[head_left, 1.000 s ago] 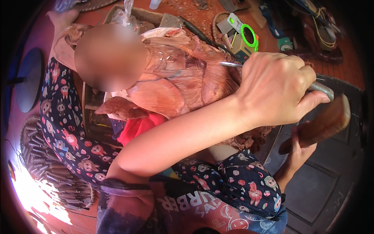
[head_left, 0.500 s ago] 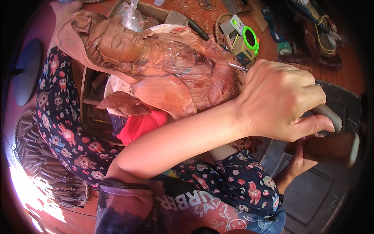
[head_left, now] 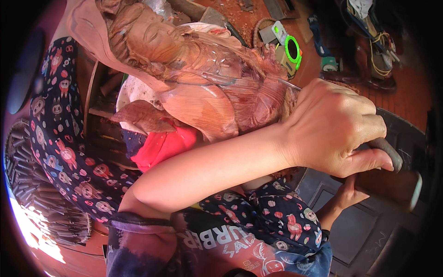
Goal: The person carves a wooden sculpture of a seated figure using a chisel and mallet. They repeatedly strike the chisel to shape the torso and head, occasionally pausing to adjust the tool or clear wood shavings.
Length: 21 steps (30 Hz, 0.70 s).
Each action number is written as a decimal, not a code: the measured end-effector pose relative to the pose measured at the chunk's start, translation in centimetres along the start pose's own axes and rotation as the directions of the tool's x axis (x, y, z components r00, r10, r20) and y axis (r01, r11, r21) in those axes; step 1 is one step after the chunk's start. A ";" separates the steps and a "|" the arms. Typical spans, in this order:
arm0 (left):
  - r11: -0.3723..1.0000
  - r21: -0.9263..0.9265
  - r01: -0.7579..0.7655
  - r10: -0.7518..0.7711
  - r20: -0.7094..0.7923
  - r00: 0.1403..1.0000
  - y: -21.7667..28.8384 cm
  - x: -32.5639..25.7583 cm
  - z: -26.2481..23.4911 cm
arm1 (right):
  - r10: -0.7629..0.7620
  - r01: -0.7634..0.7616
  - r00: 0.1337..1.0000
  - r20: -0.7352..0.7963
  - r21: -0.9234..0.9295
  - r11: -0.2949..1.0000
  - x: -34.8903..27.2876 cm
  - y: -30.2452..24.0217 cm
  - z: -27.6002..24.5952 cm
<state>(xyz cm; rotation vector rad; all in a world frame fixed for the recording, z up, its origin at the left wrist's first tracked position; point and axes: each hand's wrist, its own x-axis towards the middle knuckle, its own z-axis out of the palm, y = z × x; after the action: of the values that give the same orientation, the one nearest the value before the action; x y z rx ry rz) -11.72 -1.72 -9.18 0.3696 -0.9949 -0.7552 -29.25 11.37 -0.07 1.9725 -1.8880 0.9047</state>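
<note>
A reddish-brown carved wooden statue of a robed figure lies face up, its head toward the upper left. My left forearm crosses in front of its lower part. My left hand is closed around a chisel; the dark rounded end of the chisel handle sticks out by my thumb. The thin metal chisel blade points left at the carved folds, its tip close to the wood. Below, partly hidden, my right hand grips a dark wooden mallet, whose blurred head is just under the handle end.
Red cloth and white cloth pad the statue's near side. A round basket of many tools stands at the left. A bright green ring-shaped object lies beyond the statue. A dark panel is at the lower right; wood chips litter the floor.
The view has shifted, so the statue appears higher and slightly to the right. Both hands keep their grips; the mallet head appears a little lower.
</note>
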 end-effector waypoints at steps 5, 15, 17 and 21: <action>0.993 -0.111 -0.041 0.037 -0.035 0.999 0.2 -0.3 -0.6 | -0.035 0.035 0.999 -0.001 0.010 0.999 0.6 -0.2 0.5; 0.976 -0.206 -0.075 0.056 -0.094 0.994 0.4 -0.6 -1.1 | -0.050 0.050 0.999 0.004 0.023 0.999 0.9 -0.5 1.2; 0.974 -0.210 -0.084 0.070 -0.074 0.995 0.4 -0.7 -1.5 | -0.051 0.051 0.999 0.005 0.027 0.998 1.0 -0.5 1.5; 0.983 -0.174 -0.057 0.050 -0.046 0.998 0.5 -1.2 -2.7 | -0.051 0.051 0.999 0.005 0.024 0.998 1.0 -0.5 1.9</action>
<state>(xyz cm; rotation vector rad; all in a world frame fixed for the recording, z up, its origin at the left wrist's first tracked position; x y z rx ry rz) -9.58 -0.68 -10.99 0.2041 -0.8881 -0.7774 -28.31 9.51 -0.77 2.0294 -1.8296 0.9119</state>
